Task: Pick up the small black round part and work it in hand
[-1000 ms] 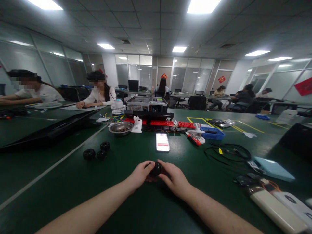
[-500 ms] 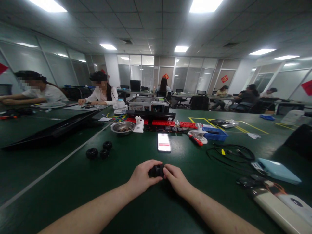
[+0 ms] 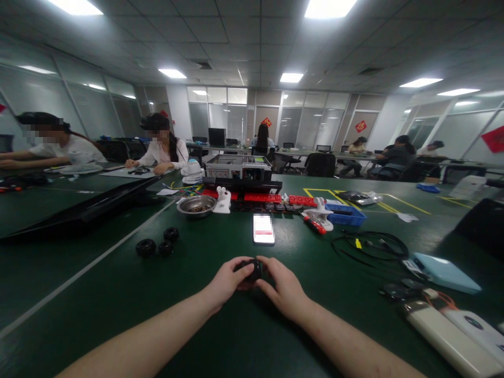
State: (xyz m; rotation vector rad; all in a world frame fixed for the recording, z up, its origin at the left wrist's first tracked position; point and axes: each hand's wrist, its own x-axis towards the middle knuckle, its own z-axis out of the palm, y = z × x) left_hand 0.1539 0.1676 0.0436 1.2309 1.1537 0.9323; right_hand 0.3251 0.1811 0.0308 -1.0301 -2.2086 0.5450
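Observation:
In front of me, above the green table (image 3: 205, 336), my left hand (image 3: 232, 278) is closed around a black cylindrical part (image 3: 256, 270), thumb over its near side. My right hand (image 3: 281, 286) meets the part's right end, with its fingers at the top and its thumb lower down. Much of the part is covered by my fingers, and its exact kind does not show. Three black ring-shaped parts (image 3: 146, 247) lie to the left. Just beyond my hands rests a lit phone (image 3: 263, 229).
Farther back are a metal bowl (image 3: 197, 207) of small pieces, a white clamp stand (image 3: 223, 200), red-handled pliers (image 3: 314, 223) and a blue tray (image 3: 346, 215). Black cables (image 3: 370, 244) and a light blue box (image 3: 447, 273) lie right. Co-workers (image 3: 163, 147) sit beyond.
My left thumb has moved onto the near face of the black part, which has turned. My right fingers have spread from a pinch to reach around its right end.

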